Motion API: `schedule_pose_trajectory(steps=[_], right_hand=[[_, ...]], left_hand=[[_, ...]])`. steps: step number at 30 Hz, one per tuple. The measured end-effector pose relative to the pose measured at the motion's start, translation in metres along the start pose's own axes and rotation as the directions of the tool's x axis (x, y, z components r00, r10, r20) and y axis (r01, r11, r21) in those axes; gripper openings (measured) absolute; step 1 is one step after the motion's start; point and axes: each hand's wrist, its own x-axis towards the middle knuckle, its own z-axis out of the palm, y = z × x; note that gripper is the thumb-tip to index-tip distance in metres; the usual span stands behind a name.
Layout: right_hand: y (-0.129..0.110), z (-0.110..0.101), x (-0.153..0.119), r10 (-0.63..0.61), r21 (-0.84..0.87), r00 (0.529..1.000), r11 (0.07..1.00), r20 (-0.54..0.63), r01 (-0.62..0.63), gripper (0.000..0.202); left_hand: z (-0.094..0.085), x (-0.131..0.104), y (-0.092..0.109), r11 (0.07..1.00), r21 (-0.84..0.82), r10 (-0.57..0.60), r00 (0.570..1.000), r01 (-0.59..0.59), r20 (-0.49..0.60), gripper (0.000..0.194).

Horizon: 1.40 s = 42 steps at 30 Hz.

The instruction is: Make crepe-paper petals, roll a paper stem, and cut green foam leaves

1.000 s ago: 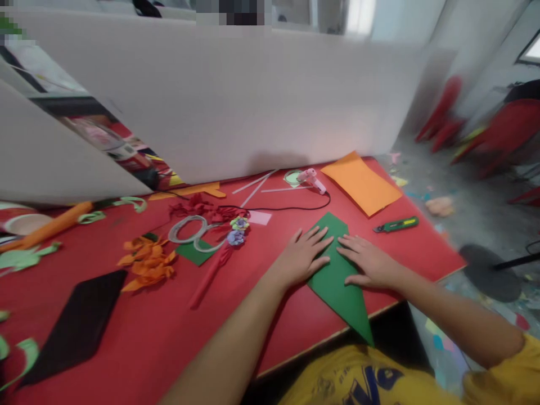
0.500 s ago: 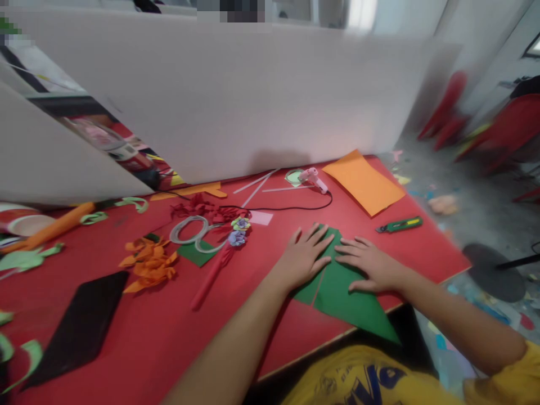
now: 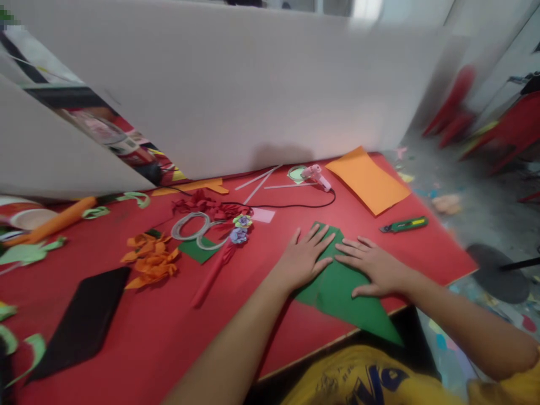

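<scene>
Fingers spread wide, left hand [image 3: 304,257] and right hand [image 3: 378,268] press pointed green paper [image 3: 346,298], apparently folded partway, remaining folds unclear.

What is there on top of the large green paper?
The left hand and the right hand rest on the green paper; what they cover underneath cannot be seen.

Yellow shirt [image 3: 350,368], dark blue lettering [image 3: 374,379], apparently short sleeves [image 3: 508,392]
</scene>
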Motion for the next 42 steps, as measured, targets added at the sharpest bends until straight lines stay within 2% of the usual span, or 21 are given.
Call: schedule_pose_trajectory(steps=[8,15,20,23,27,30,32,33,35,36,37,40,41,42], right_hand=[[-0.001,-0.002,0.001,0.003,0.016,1.0,1.0,0.012,-0.003,0.103],[0.0,-0.002,0.0,0.002,0.029,1.0,1.0,0.017,-0.003,0.104],[-0.001,-0.002,0.001,0.0,0.015,1.0,1.0,-0.002,0.0,0.102],[-0.002,-0.001,0.002,0.04,-0.01,0.999,0.999,-0.032,-0.041,0.099],[-0.003,0.003,0.003,0.145,-0.067,0.983,0.986,-0.11,-0.153,0.09],[0.001,0.004,0.004,0.182,-0.097,0.971,0.975,-0.152,-0.198,0.081],[0.002,0.0,0.004,0.18,-0.104,0.971,0.975,-0.157,-0.198,0.074],[0.001,-0.002,0.003,0.18,-0.104,0.97,0.975,-0.161,-0.198,0.069],[-0.01,-0.007,0.001,0.192,-0.097,0.965,0.973,-0.176,-0.211,0.06],[-0.019,-0.009,-0.001,0.2,-0.088,0.963,0.972,-0.179,-0.218,0.059],[-0.03,-0.009,-0.004,0.203,-0.077,0.964,0.973,-0.17,-0.218,0.062],[-0.069,-0.002,-0.014,0.163,-0.036,0.985,0.986,-0.048,-0.165,0.097],[-0.079,0.001,-0.017,0.161,-0.034,0.987,0.986,-0.02,-0.162,0.101],[-0.086,0.004,-0.021,0.161,-0.034,0.987,0.986,0.0,-0.161,0.096]], left_hand=[[0.0,-0.001,0.0,1.0,0.02,-0.005,1.0,0.004,0.003,0.066],[-0.003,-0.006,-0.01,0.999,0.026,-0.046,0.999,0.046,-0.014,0.067],[-0.012,-0.011,-0.023,0.999,-0.036,-0.022,1.0,0.021,-0.017,0.064],[-0.023,-0.015,-0.031,0.998,-0.067,0.002,1.0,-0.003,-0.018,0.058],[-0.032,-0.021,-0.034,0.997,-0.054,-0.058,0.996,0.055,-0.07,0.051],[-0.03,-0.024,-0.04,0.996,-0.072,-0.048,0.999,0.048,0.0,0.061],[-0.029,-0.025,-0.048,0.992,-0.053,-0.119,0.993,0.119,-0.002,0.069],[-0.029,-0.025,-0.051,0.982,-0.026,-0.189,0.981,0.188,-0.05,0.067],[-0.033,-0.025,-0.054,0.96,0.002,-0.275,0.944,0.28,-0.182,0.056],[-0.036,-0.024,-0.051,0.96,-0.005,-0.272,0.933,0.279,-0.237,0.051],[-0.038,-0.023,-0.046,0.972,-0.026,-0.233,0.934,0.235,-0.271,0.047],[-0.043,-0.02,-0.02,0.991,-0.105,-0.103,0.959,0.078,-0.265,0.04],[-0.044,-0.018,-0.011,0.991,-0.124,-0.069,0.966,0.039,-0.249,0.039],[-0.043,-0.017,-0.002,0.989,-0.151,-0.036,0.972,0.0,-0.233,0.038]])
